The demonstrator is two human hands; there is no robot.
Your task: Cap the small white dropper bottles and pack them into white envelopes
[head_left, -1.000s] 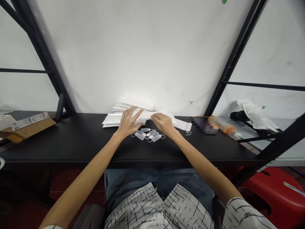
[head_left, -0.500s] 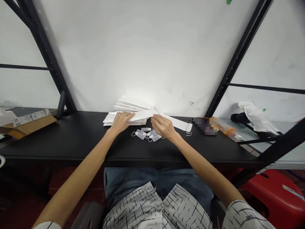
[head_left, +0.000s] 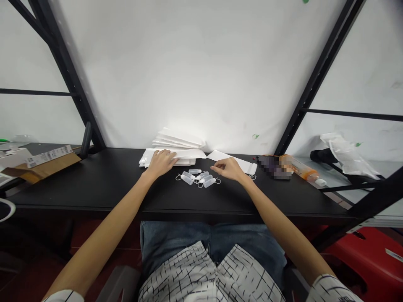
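My left hand (head_left: 163, 162) grips the left part of a long flat white paper sleeve (head_left: 192, 154), fingers over its top and thumb at the front edge. The sleeve lies on other white flat pieces (head_left: 188, 162). My right hand (head_left: 232, 168) hovers right of it, apart from the sleeve, with fingers curled together; anything between the fingertips is too small to see. Just left of and below that hand lie several small clear plastic bottles (head_left: 208, 183) with thin white loops. Partly behind the right hand lies another long white flat piece (head_left: 250, 167).
A fanned stack of white flat pieces (head_left: 178, 137) leans by the wall. To the right are a blurred dark item (head_left: 274, 167) and an orange-labelled bottle (head_left: 304, 171). An open cardboard box (head_left: 53, 161) stands at left. Black frame posts (head_left: 310, 84) flank the black table (head_left: 119, 184).
My right hand has let go of the sleeve's right end and moved right. My left hand stays on the sleeve, which now lies lower on the pile. The view has shifted slightly.
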